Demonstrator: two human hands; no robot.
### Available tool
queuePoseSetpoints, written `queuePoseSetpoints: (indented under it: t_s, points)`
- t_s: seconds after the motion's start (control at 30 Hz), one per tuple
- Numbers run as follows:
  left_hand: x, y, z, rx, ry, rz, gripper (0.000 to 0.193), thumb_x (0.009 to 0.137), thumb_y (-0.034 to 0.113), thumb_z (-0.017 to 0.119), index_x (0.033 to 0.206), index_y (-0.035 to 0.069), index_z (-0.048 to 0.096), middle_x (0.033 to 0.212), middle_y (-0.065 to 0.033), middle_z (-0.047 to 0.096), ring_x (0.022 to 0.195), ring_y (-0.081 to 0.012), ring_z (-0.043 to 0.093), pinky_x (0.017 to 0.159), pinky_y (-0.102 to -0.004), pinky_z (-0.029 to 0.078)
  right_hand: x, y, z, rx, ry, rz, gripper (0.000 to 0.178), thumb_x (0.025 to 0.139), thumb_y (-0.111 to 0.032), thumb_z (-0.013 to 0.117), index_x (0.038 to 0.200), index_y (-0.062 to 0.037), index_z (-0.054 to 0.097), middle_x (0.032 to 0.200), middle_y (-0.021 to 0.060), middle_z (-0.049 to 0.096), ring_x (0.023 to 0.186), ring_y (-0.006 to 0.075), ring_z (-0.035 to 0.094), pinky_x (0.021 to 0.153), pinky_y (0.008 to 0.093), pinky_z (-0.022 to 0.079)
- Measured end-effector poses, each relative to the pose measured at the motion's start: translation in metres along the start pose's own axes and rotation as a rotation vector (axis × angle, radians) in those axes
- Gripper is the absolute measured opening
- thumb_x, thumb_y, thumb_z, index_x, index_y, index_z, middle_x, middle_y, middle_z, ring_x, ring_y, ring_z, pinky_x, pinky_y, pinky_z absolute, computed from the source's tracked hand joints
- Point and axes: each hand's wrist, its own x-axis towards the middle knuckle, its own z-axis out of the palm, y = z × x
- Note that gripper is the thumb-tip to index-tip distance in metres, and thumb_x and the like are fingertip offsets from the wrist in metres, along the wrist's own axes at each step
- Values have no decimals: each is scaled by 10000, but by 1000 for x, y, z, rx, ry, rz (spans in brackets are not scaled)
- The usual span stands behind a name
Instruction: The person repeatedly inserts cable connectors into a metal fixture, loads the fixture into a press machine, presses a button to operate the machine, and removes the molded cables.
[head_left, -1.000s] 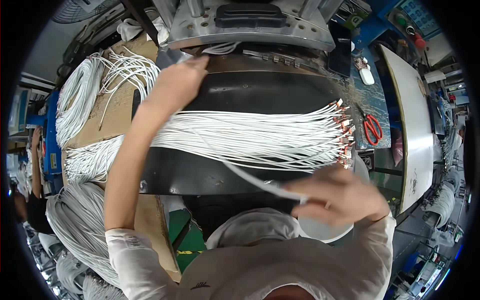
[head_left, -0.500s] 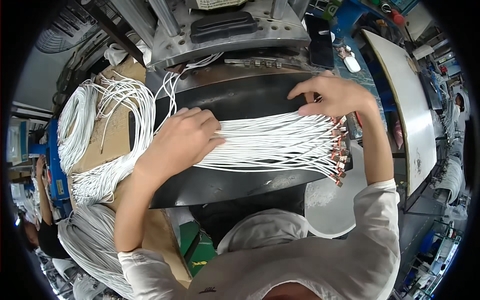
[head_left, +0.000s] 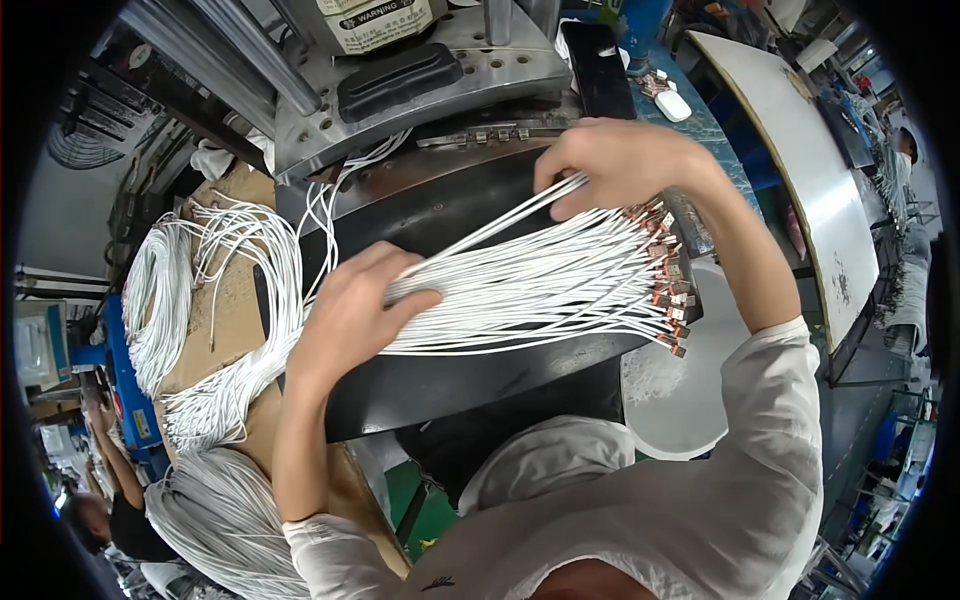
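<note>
A wide bundle of white cables (head_left: 520,285) lies spread across a black work surface (head_left: 460,395), its plugs (head_left: 672,290) with orange-red parts at the right end. My left hand (head_left: 360,305) is closed over the left part of the bundle, thumb toward me. A few cables (head_left: 510,215) rise from the far side of the bundle, pinched between the thumb and fingers of my right hand (head_left: 620,165). Their plug ends are hidden by that hand.
Beyond the bundle stands a metal press (head_left: 420,100) with posts. More white cable coils (head_left: 160,300) lie on cardboard at left, with a grey-white coil (head_left: 225,510) nearer me. A phone (head_left: 597,70) lies at the back right. Past my right arm is a white-topped table (head_left: 800,170).
My right hand has closed on a few cables and lifted them off the far edge of the bundle. The left hand stays on the bundle. The whole view has shifted slightly.
</note>
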Motion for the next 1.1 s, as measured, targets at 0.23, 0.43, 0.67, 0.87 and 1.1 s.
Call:
queuePoseSetpoints:
  t_s: [0.23,0.43,0.67,0.87,1.1]
  points:
    - [14,-4,5,166,-39,-24,194,875,173,685,919,-16,680,854,-128,656,804,-332,630,734,-417,499,6,33,3,-176,72,172,246,901,-227,680,1019,-16,724,922,168,700,878,318,648,815,420,501]
    - [19,-7,12,286,-132,-10,148,875,134,675,918,-8,680,860,-145,631,838,-342,599,770,-419,467,24,56,5,110,-48,126,255,959,-259,622,1042,-40,725,880,111,696,827,239,640,789,367,502]
    - [21,-9,11,171,-137,107,178,897,147,654,928,-28,638,880,-168,617,821,-350,596,744,-423,477,31,61,22,419,-54,-19,309,996,-314,586,1067,-43,717,847,39,676,764,136,599,734,307,490]
    - [22,-12,6,39,33,15,171,922,133,624,948,-35,615,859,-173,602,789,-362,584,734,-392,481,35,59,36,601,-33,-88,318,986,-344,603,1009,-50,719,815,19,670,683,106,568,651,277,457]
    - [21,-19,2,-154,375,-323,227,999,180,574,913,-27,609,782,-134,572,712,-222,576,678,-351,460,6,30,15,774,-49,-88,311,990,-323,609,944,-28,696,687,-16,622,620,64,533,589,245,429]
